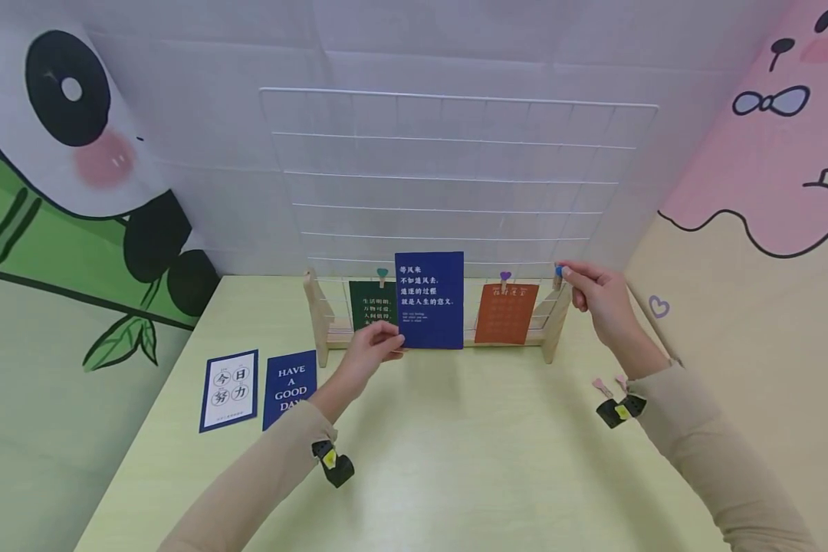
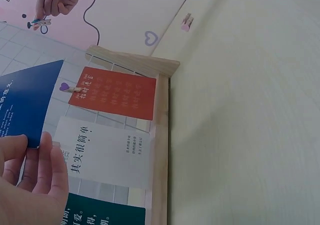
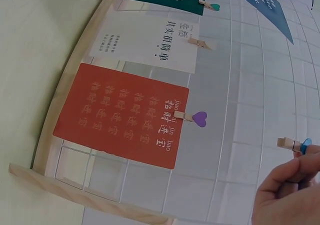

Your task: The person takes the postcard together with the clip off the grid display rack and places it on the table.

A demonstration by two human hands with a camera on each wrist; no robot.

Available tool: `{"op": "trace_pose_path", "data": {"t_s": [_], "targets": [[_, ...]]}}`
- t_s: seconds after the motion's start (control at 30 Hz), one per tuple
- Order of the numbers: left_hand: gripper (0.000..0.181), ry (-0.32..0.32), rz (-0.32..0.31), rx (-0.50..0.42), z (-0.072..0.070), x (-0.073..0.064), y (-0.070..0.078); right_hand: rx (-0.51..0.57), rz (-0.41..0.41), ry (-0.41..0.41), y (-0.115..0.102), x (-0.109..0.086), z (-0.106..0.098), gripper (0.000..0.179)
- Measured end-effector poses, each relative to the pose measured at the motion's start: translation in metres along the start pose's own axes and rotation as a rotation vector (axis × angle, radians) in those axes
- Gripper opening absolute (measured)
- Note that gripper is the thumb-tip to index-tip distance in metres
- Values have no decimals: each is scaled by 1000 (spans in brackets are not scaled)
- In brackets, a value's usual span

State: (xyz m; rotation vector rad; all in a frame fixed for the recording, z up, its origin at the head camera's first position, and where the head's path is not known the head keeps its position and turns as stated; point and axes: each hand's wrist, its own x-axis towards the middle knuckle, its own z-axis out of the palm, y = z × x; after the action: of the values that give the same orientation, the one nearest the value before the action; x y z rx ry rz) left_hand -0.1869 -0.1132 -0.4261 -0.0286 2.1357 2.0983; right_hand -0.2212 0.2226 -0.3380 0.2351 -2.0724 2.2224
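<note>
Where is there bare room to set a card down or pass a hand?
Bare: the tabletop between left sleeve and right sleeve, before the wooden stand; the wire grid above the blue card in the left hand. Crowded: the left side, with two loose cards; the stand's front, with hung cards; beside the right sleeve, with pink clips.

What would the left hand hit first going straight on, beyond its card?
Probably the red card clipped on the rack; depth is unclear, so the left hand and blue card might pass in front.
</note>
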Motion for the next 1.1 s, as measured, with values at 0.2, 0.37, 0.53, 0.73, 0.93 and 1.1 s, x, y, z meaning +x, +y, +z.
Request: {"op": "trace_pose_path", "data": {"t_s": [0.2, 0.37, 0.53, 0.73, 0.93, 1.1], "targets": [[13, 17, -40, 12, -8, -6, -10, -8, 33, -1, 10, -4, -7, 14], [13, 20, -63, 15, -14, -8, -19, -17, 68, 2, 17, -7, -12, 16], [14, 26, -82, 11, -20, -12, -30, -36, 98, -4, 25, -11, -17, 27], [14, 32, -97, 13, -28, -17, -46, -41, 143, -4, 39, -15, -25, 11], [13, 42, -125, 3, -35, -21, -59, -81, 164, -7, 51, -18, -32, 25], [13, 58, -141, -4, -41, -27, -71, -106, 195, -12, 58, -21, -37, 21]]}}
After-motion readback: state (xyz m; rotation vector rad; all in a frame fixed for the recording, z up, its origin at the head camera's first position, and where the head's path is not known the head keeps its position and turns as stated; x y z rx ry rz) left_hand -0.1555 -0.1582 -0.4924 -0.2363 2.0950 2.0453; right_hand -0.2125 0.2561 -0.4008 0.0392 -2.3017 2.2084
